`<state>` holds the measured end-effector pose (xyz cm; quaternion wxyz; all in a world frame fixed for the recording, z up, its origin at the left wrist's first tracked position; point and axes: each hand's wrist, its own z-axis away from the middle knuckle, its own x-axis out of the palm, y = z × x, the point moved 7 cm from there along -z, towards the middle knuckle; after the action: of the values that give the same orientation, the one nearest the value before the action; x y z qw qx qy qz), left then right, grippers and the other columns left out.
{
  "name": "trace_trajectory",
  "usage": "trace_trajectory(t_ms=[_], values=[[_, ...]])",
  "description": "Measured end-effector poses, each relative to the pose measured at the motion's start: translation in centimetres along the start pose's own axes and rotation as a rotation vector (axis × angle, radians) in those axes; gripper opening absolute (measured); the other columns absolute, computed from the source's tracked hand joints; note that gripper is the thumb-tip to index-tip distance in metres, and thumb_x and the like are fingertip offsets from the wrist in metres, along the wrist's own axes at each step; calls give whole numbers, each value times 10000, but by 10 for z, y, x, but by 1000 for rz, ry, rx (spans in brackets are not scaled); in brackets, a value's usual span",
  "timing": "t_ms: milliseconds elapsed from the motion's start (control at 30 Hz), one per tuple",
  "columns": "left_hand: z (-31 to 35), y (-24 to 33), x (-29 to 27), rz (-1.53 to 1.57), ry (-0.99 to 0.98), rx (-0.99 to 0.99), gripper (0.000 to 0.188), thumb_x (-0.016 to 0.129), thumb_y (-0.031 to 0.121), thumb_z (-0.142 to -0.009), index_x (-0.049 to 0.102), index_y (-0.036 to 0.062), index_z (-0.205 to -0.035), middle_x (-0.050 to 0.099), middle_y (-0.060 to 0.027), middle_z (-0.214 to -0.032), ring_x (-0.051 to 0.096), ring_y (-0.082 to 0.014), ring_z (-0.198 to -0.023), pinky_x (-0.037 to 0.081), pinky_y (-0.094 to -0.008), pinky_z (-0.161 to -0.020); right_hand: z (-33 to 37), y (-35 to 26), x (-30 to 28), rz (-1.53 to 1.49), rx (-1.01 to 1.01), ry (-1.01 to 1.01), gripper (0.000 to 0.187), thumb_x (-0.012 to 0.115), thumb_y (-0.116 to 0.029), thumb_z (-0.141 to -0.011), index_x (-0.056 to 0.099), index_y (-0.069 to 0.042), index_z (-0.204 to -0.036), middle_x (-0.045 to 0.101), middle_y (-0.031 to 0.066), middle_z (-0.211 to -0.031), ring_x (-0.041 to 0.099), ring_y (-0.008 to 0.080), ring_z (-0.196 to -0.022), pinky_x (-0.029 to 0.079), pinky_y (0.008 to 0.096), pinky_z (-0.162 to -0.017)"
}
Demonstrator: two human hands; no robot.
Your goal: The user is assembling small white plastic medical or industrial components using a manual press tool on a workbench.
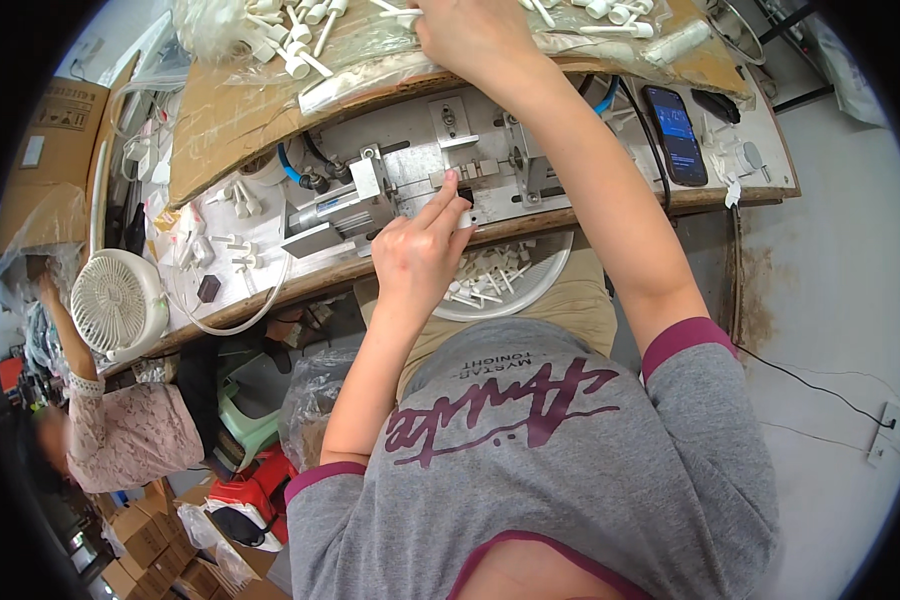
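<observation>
My left hand (420, 255) is at the metal fixture (465, 170) on the bench's front edge. Its index finger is stretched out, the tip touching the fixture beside a small black block (465, 195). No held thing shows in that hand. My right arm stretches over the fixture to the far shelf, where my right hand (470, 35) is among loose white plastic parts (295, 50) with stems. The picture's upper edge cuts off its fingers, so their grip is hidden. A white stick-like part (400, 12) lies right beside them.
A cardboard-covered shelf (215, 130) overhangs the fixture. Below the bench edge, a clear bowl (545, 285) holds white parts. A phone (675, 135) lies to the right, near black cables. At left are a white fan (120, 300) and another person (135, 430).
</observation>
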<state>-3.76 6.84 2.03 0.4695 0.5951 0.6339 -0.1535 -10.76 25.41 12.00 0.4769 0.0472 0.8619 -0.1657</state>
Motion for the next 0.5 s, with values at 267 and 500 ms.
trace_trajectory(t_ms=[267,500], values=[[4,4,-6,61,-84,-15,327,853,207,-708,738,92,-992,688,-63,-1250,669,-152,-585,527,-261,-578,-2,25,-6,-285,46,170,245,569,-62,-851,717,21,-1027,666,253,-1063,675,391,-914,539,483,-817],[-40,23,-72,324,252,-67,586,903,214,-681,653,31,-1179,699,-85,-999,640,-154,-676,529,-275,-587,86,3,-21,-1057,294,227,240,622,-43,-900,718,-51,-1120,688,80,-994,688,128,-852,556,270,-689]])
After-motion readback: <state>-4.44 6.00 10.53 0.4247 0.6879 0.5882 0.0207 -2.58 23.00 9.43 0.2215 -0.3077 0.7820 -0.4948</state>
